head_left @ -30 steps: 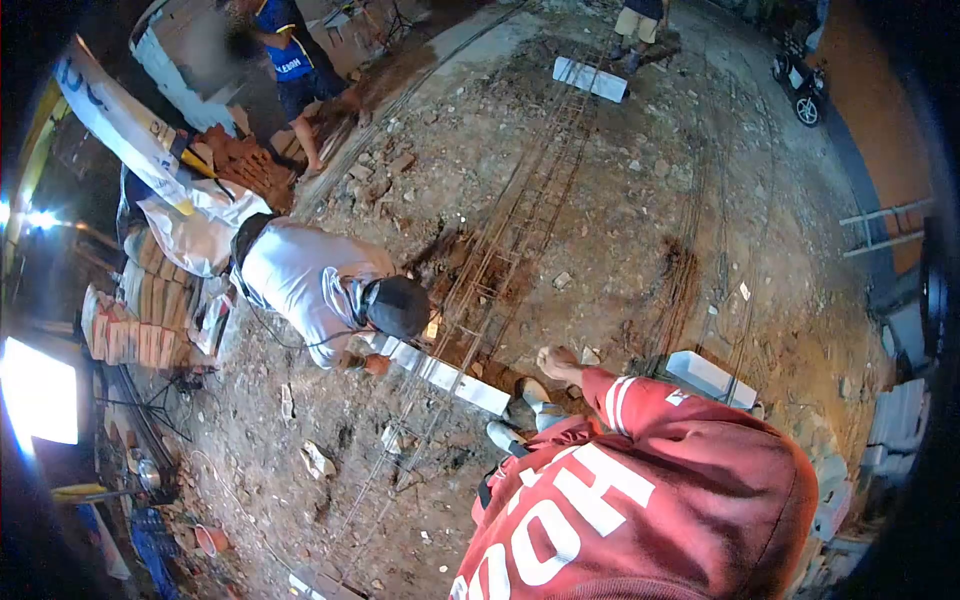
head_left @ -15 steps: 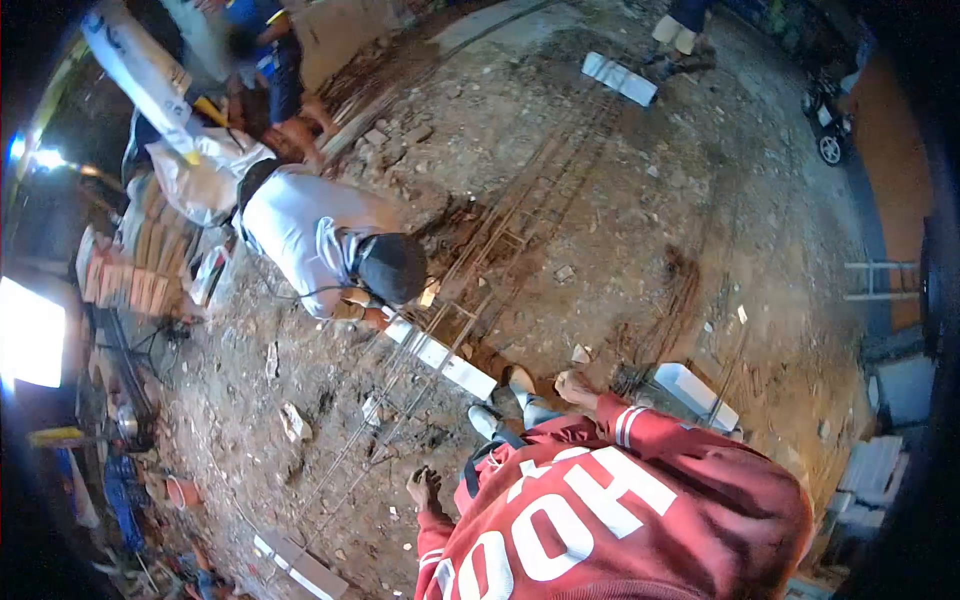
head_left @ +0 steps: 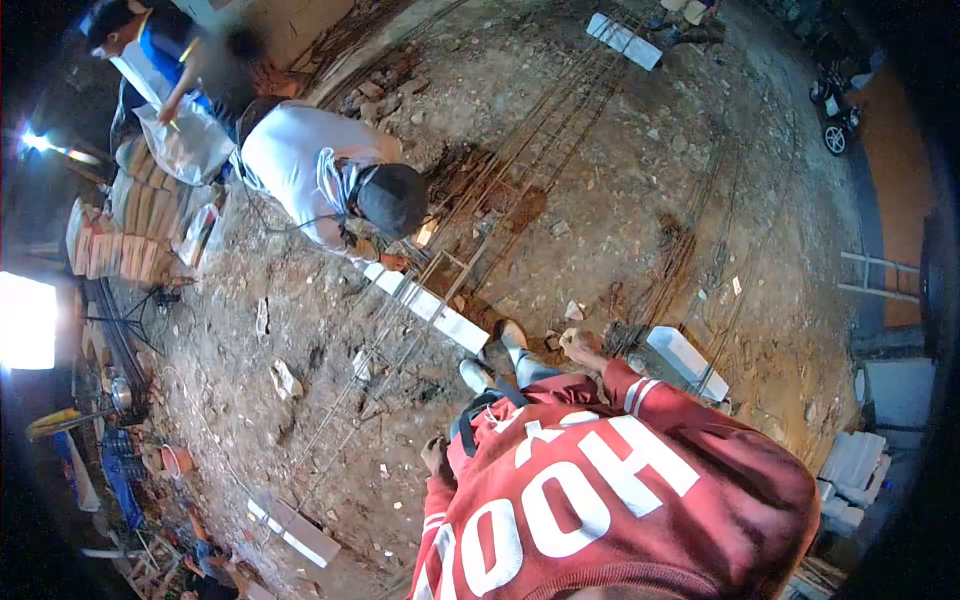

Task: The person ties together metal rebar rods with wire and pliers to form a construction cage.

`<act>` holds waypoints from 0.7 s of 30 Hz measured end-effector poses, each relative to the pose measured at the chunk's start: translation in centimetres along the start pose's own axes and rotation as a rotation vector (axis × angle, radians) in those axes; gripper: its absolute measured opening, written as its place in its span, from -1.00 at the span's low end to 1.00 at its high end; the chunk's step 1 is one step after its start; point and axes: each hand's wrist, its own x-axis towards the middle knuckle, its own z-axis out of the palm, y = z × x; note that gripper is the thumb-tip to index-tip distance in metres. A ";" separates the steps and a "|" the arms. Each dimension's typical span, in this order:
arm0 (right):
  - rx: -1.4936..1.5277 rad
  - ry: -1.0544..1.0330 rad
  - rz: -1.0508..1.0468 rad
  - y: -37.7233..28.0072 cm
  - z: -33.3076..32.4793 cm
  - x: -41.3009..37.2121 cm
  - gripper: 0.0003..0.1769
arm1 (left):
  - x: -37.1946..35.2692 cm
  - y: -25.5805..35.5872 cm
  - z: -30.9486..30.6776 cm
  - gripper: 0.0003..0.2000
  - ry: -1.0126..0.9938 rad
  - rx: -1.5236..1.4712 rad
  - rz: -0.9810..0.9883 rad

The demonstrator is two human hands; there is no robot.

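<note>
My right hand point(head_left: 578, 346) is held out at the upper right of my red sleeve, its fingers curled closed; anything inside is hidden. My left hand point(head_left: 437, 457) hangs beside my body with its fingers drawn together and nothing visible in it. Ahead of my shoes point(head_left: 512, 335) lies a long white block point(head_left: 455, 325) under thin metal bars point(head_left: 405, 292). A crouching person in a dark cap point(head_left: 392, 200) has a hand at the block's far end. Another white block point(head_left: 685, 360) lies right of my right hand.
Long rebar frames point(head_left: 560, 130) cross the rough ground, with a far white block point(head_left: 625, 42) on them. Stacked sacks point(head_left: 142, 215), a bright lamp point(head_left: 28, 320) and a standing person point(head_left: 150, 45) are left. A light long block point(head_left: 295, 530) lies lower left. Right is a ladder point(head_left: 880, 275).
My left hand has drawn in toward my body and its fingers have closed. The standing person at upper left has bent into view over the white sack. The view has shifted slightly.
</note>
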 end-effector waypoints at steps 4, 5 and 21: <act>-0.018 0.026 -0.009 -0.4 -0.1 0.5 -0.71 | -0.1 1.3 0.0 -0.79 -0.007 -0.016 0.043; -0.019 0.040 -0.013 -0.8 -0.1 0.9 -0.71 | -0.1 1.7 0.0 -0.80 -0.013 -0.026 0.109; 0.240 0.266 -0.031 -7.3 -4.1 3.0 -0.82 | -3.9 5.4 -2.3 -0.90 0.003 -0.105 -0.155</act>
